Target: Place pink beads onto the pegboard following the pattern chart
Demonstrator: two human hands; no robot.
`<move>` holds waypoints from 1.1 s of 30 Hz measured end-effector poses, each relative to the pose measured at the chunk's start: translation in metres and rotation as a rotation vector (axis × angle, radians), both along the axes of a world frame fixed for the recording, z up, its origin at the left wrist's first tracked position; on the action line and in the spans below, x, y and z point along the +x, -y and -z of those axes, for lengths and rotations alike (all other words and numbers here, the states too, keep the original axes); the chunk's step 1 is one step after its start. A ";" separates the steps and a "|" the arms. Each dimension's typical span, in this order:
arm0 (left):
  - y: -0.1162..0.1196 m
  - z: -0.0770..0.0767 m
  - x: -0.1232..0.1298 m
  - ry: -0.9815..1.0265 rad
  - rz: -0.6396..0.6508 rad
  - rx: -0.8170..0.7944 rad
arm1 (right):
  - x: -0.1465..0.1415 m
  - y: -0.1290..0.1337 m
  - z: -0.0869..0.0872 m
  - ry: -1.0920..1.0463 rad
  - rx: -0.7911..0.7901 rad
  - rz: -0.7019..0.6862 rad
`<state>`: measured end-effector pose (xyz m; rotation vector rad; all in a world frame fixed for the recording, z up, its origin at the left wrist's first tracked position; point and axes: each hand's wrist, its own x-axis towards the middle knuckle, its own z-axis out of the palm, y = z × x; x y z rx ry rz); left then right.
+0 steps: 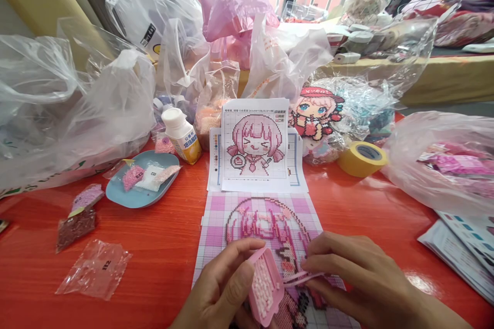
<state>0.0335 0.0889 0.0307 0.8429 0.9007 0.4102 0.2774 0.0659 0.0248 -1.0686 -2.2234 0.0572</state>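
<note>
My left hand (pixel 222 282) holds a small pink bead tray (pixel 277 281) of pale beads (pixel 263 290), tilted over the pegboard. In my right hand (pixel 347 267) is a pair of pink tweezers (pixel 303 278), pinched between thumb and fingers, their tips at the tray's right edge. I cannot make out a bead in the tips. Beneath both hands lies a pink-and-white checked pegboard (pixel 201 249) bearing a partly hidden bead picture (pixel 266 221) of a pink-haired figure. Behind it stands a printed pattern sheet (pixel 254 146) with a similar figure.
Left lie a blue plate (pixel 131 199) with bead packets, two more packets (pixel 77 222) and a flattened clear bag (pixel 96 270). A white bottle (pixel 180 133), yellow tape roll (pixel 363 158) and finished bead figure (pixel 314 113) stand behind. Plastic bags (pixel 443 162) and papers (pixel 459 257) are right.
</note>
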 end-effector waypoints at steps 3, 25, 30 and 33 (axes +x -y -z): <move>0.000 0.002 -0.001 -0.008 0.014 0.001 | 0.000 0.000 0.001 -0.003 0.006 -0.003; 0.000 0.000 -0.001 0.072 -0.071 -0.054 | 0.009 -0.001 0.002 -0.002 -0.040 0.028; -0.001 -0.003 0.000 0.106 -0.118 -0.040 | 0.011 -0.001 0.012 0.027 -0.117 0.025; -0.001 -0.004 0.000 0.113 -0.123 -0.025 | 0.011 0.000 0.016 0.024 -0.169 0.024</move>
